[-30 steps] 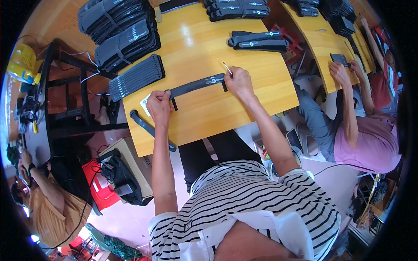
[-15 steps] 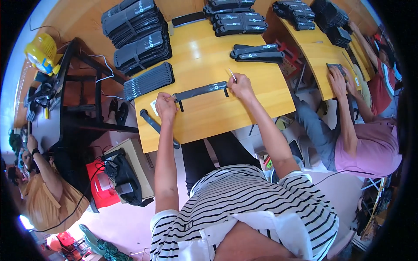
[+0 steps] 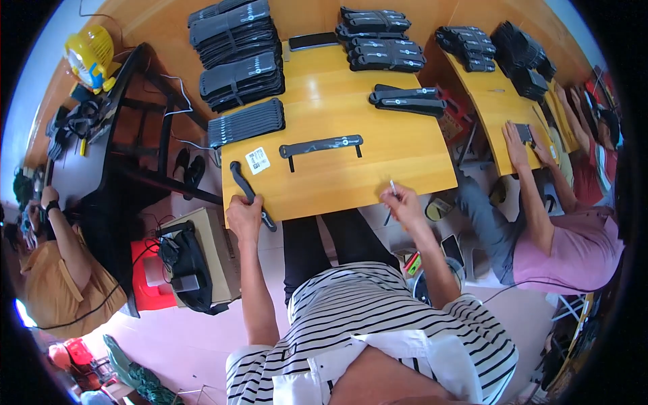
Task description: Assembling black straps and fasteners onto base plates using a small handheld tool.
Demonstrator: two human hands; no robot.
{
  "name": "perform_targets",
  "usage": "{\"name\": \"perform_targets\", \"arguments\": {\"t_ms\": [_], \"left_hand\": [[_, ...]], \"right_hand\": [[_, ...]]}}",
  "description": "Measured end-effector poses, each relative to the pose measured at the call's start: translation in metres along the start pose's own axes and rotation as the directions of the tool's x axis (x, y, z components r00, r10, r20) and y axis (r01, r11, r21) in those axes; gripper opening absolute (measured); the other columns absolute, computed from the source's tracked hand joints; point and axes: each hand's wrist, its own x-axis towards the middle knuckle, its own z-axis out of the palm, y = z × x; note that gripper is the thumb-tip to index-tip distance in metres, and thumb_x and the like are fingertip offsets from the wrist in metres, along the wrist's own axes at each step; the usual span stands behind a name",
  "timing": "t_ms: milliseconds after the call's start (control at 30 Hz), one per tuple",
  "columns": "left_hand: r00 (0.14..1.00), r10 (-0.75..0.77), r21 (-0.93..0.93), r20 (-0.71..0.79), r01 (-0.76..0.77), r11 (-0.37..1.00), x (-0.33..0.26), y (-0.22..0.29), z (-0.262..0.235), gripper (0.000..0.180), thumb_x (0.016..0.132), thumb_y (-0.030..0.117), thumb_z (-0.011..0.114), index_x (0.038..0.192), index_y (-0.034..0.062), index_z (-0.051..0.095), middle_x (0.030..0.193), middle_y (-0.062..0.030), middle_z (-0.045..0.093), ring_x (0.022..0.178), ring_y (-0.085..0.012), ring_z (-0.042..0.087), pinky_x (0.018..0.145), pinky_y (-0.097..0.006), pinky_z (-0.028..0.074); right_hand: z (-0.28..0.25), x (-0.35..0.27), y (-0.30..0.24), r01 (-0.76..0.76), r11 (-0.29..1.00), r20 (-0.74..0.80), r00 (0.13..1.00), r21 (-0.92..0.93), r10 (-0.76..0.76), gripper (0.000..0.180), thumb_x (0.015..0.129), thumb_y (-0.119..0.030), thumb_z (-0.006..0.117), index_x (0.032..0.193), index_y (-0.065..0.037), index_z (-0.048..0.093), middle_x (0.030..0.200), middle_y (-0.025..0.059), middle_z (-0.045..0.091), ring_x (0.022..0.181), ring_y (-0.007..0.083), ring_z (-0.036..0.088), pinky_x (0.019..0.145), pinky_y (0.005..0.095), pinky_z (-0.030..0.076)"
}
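Observation:
My left hand (image 3: 244,217) is at the near left edge of the table, fingers closed round the middle of a curved black strap (image 3: 239,177). Both ends of that strap show beyond the hand. Just off the table's front edge, my right hand (image 3: 403,204) pinches a thin, light-coloured pointed tool (image 3: 393,185); its exact kind is too small to tell. Mid-table lies another black strap (image 3: 320,144) with pale print, untouched, two short dark tabs sticking out from its near side. Between the two straps is a white printed label sheet (image 3: 257,160).
Tied stacks of black straps (image 3: 241,77) line the table's far left, with a flat row (image 3: 247,123) before them. More bundles (image 3: 386,54) and loose straps (image 3: 408,99) are at right. A dark phone-like slab (image 3: 313,42) lies behind. Co-workers sit left and right.
Both hands have left the middle strap and drawn back toward me. My left hand has taken hold of the near left strap; my right still carries the thin tool. The label sheet is now uncovered.

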Motion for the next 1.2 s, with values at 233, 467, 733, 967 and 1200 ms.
{"name": "perform_targets", "arguments": {"t_ms": [233,467,733,967,1200], "left_hand": [[0.877,-0.057,-0.725,0.477,0.429,0.539,-0.033,-0.014,-0.004,0.016,0.075,0.020,0.063,0.078,0.0088,0.052,0.052,0.0007,0.049,0.041,-0.0094,0.047,0.036,-0.020,0.030],[0.886,-0.012,-0.844,0.464,0.446,0.298,-0.077,0.027,-0.028,0.023,0.075,0.018,0.062,0.089,0.0037,0.050,0.067,-0.0065,0.056,0.042,-0.0125,0.052,0.037,-0.020,0.042],[0.815,0.098,-0.805,0.571,0.532,0.262,-0.081,0.046,-0.033,0.024,0.077,0.020,0.062,0.088,0.0038,0.048,0.064,-0.0059,0.056,0.042,-0.0124,0.054,0.036,-0.020,0.043],[0.863,0.128,-0.839,0.489,0.425,0.340,-0.087,0.056,-0.038,0.026,0.080,0.023,0.065,0.088,0.0040,0.049,0.062,-0.0038,0.054,0.043,-0.0101,0.053,0.036,-0.019,0.042],[0.785,0.389,-0.867,0.483,0.366,0.339,-0.105,0.062,-0.024,0.025,0.087,0.013,0.056,0.107,-0.0007,0.057,0.087,-0.0046,0.063,0.074,-0.0090,0.059,0.058,-0.020,0.050]], "right_hand": [[0.079,-0.036,-0.018,0.203,0.979,0.213,0.957,0.001,-0.199,0.015,0.078,-0.014,0.062,0.087,-0.002,0.059,0.070,0.0027,0.058,0.064,0.0090,0.052,0.054,0.0226,0.041],[0.114,-0.058,-0.060,0.620,0.698,0.283,0.784,-0.358,-0.552,0.043,0.069,-0.015,0.072,0.106,-0.005,0.053,0.089,0.0079,0.053,0.072,0.0210,0.058,0.060,0.0300,0.048],[0.101,-0.061,-0.069,0.740,0.536,0.417,0.672,-0.406,-0.612,0.037,0.070,-0.014,0.070,0.104,-0.005,0.058,0.090,0.0081,0.054,0.068,0.0216,0.058,0.056,0.0305,0.048],[0.104,-0.050,-0.061,0.717,0.669,0.255,0.696,-0.197,-0.671,0.033,0.074,-0.010,0.067,0.105,-0.002,0.058,0.076,0.0066,0.057,0.059,0.0145,0.053,0.048,0.0234,0.040],[0.102,-0.043,-0.065,-0.239,0.803,0.390,0.921,0.546,0.009,0.017,0.084,-0.010,0.058,0.099,-0.002,0.056,0.070,0.0010,0.055,0.039,0.0025,0.035,0.035,0.0166,0.023]]}}
